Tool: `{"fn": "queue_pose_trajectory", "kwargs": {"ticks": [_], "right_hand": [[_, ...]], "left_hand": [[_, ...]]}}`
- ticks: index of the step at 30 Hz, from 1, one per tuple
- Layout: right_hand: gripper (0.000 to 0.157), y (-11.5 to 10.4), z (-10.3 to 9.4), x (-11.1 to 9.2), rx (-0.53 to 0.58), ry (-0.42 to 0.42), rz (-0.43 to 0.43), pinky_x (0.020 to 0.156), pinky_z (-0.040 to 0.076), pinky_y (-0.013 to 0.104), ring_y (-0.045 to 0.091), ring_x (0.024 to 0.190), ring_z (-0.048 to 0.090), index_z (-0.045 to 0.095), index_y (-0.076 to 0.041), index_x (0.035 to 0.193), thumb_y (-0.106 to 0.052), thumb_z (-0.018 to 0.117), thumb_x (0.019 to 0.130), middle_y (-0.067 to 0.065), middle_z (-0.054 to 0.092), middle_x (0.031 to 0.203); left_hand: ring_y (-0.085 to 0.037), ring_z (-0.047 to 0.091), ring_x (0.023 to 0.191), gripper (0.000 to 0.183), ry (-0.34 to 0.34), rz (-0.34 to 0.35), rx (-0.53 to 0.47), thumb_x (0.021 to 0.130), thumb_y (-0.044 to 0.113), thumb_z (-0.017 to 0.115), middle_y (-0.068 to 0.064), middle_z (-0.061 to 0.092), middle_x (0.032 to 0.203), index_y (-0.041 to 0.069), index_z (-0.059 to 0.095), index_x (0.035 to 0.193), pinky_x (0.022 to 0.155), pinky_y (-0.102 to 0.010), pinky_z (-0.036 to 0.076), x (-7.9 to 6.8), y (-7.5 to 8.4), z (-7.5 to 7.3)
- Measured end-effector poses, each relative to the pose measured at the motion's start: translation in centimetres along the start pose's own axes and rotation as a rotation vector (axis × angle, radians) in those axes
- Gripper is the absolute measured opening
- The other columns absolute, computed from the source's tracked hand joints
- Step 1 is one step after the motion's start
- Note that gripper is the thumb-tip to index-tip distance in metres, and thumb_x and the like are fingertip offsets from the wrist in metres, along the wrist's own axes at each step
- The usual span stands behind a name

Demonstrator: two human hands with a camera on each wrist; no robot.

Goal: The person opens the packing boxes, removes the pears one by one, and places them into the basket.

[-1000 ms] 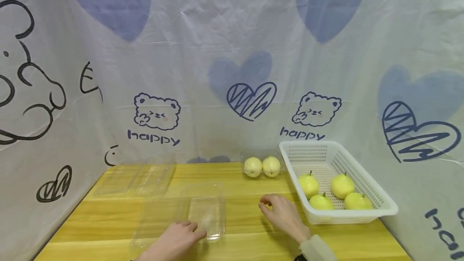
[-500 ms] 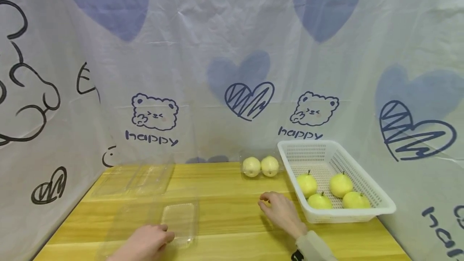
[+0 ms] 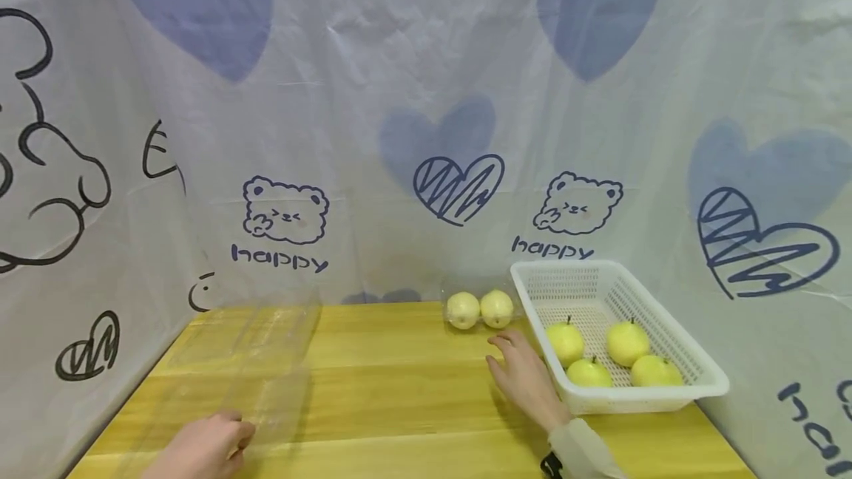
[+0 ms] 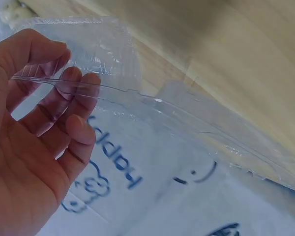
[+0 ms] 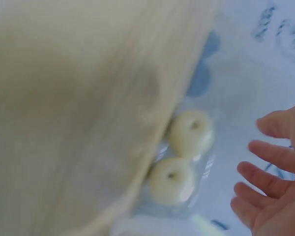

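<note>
While my left hand (image 3: pixel 203 446) holds a clear plastic container (image 4: pixel 103 46) at the lower left of the head view, my right hand (image 3: pixel 526 379) carries nothing. I judge the step in hand to be positioning this container for filling; the two pears (image 3: pixel 464 310) in a clear box (image 3: pixel 479 285), right of centre in the frame, support that reading. In my assessment, the next move calls for settling the container's hollow part flat on the tabletop (image 3: pixel 393 390), after which the right fingers could fetch from the four pears (image 3: pixel 627 342) in the white basket (image 3: pixel 639 391) at the right of the frame.

As to position, in the left wrist view the container's thin edge passes between my thumb and curled fingers at the left of the frame, with a ribbed part just beyond the fingertips toward the upper left. I find the left fingers pinching that edge; how firmly, I cannot tell. In the head view the plastic extends to the right of my left hand; its transparency blurs the outline, and contact with the other clear containers (image 3: pixel 273 327) cannot be confirmed. My right fingers are loose and released, well apart from the held container and just beside the basket.
</note>
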State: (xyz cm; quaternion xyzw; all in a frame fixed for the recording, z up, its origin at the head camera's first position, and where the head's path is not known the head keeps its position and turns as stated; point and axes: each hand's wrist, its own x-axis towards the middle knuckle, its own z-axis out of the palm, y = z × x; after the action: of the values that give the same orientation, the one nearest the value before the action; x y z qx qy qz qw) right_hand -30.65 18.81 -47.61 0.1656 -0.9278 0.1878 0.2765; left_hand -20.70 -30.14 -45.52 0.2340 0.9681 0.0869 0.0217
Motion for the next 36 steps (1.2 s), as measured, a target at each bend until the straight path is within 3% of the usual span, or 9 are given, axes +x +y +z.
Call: {"fn": "queue_pose_trajectory", "kwargs": {"ticks": [3,7,12,19,22,25,28,33,36], "right_hand": [[0.028,-0.4,-0.7,-0.2,-0.052,0.033,-0.060,0.100,0.047,0.050,0.036,0.116,0.057,0.071,0.000,0.107,-0.016,0.076,0.083,0.018,0.064,0.117],[0.039,-0.5,-1.8,-0.1,-0.174,0.012,0.014,0.107,0.035,0.062,0.044,0.126,0.049,0.069,0.001,0.111,-0.023,0.078,0.082,0.025,0.060,0.123],[0.055,-0.1,-3.0,0.1,-0.220,-0.061,0.079,0.101,0.041,0.061,0.049,0.124,0.049,0.062,0.006,0.120,-0.031,0.077,0.081,0.034,0.053,0.130],[0.055,0.5,-3.5,0.4,-0.166,-0.094,0.108,0.102,0.044,0.056,0.049,0.123,0.051,0.062,0.008,0.121,-0.030,0.075,0.083,0.035,0.051,0.133],[0.054,0.7,-3.5,0.3,-0.144,-0.102,0.107,0.104,0.043,0.057,0.049,0.124,0.050,0.061,0.008,0.122,-0.029,0.074,0.084,0.035,0.051,0.134],[0.054,1.0,-3.5,0.3,-0.124,-0.106,0.114,0.104,0.043,0.057,0.048,0.125,0.050,0.060,0.007,0.124,-0.028,0.073,0.086,0.034,0.051,0.134],[0.054,1.2,-3.5,0.3,-0.107,-0.118,0.133,0.105,0.042,0.057,0.047,0.127,0.049,0.060,0.007,0.126,-0.029,0.072,0.087,0.033,0.051,0.136],[0.057,1.5,-3.3,0.2,-0.095,-0.133,0.157,0.108,0.039,0.057,0.046,0.131,0.045,0.057,0.005,0.131,-0.030,0.071,0.088,0.032,0.048,0.140],[0.058,1.5,-3.2,0.2,-0.088,-0.131,0.163,0.109,0.038,0.057,0.046,0.132,0.045,0.055,0.005,0.133,-0.029,0.070,0.088,0.031,0.047,0.141]], "left_hand": [[-0.005,0.031,0.056,0.028,-0.015,-0.062,-0.005,0.077,0.006,0.070,0.007,0.039,0.068,0.022,0.049,0.068,0.050,-0.023,0.027,-0.7,-0.9,-0.2],[-0.006,0.032,0.056,0.029,0.014,-0.118,0.025,0.076,0.004,0.070,0.006,0.039,0.069,0.021,0.048,0.067,0.051,-0.024,0.028,-1.4,-1.9,-0.6],[-0.005,0.029,0.056,0.035,0.079,-0.136,0.098,0.073,0.001,0.068,0.007,0.035,0.069,0.021,0.041,0.065,0.051,-0.022,0.025,-1.9,-2.8,-0.6],[-0.008,0.037,0.060,0.026,0.022,-0.212,0.088,0.075,0.001,0.069,0.005,0.042,0.072,0.022,0.055,0.071,0.052,-0.025,0.032,-2.1,-3.4,-1.0],[-0.016,0.054,0.072,0.015,0.000,-0.270,0.113,0.077,0.022,0.079,0.000,0.056,0.085,0.018,0.068,0.088,0.058,-0.035,0.048,-2.1,-3.3,-1.2],[-0.031,0.063,0.087,0.052,0.000,-0.331,0.147,0.072,0.056,0.078,-0.012,0.065,0.101,0.012,0.072,0.100,0.065,-0.051,0.054,-1.9,-2.8,-1.7],[-0.032,0.065,0.086,0.062,0.040,-0.338,0.160,0.074,0.067,0.070,-0.012,0.067,0.101,0.012,0.073,0.101,0.067,-0.052,0.054,-1.4,-1.8,-2.1],[-0.008,0.059,0.071,0.014,0.134,-0.235,0.079,0.086,0.033,0.072,0.008,0.064,0.084,0.020,0.069,0.091,0.059,-0.030,0.051,-0.3,-0.2,-1.5],[-0.002,0.057,0.069,0.006,0.158,-0.173,0.013,0.088,0.023,0.071,0.013,0.064,0.085,0.023,0.066,0.091,0.057,-0.024,0.047,0.0,0.3,-0.8]]}}
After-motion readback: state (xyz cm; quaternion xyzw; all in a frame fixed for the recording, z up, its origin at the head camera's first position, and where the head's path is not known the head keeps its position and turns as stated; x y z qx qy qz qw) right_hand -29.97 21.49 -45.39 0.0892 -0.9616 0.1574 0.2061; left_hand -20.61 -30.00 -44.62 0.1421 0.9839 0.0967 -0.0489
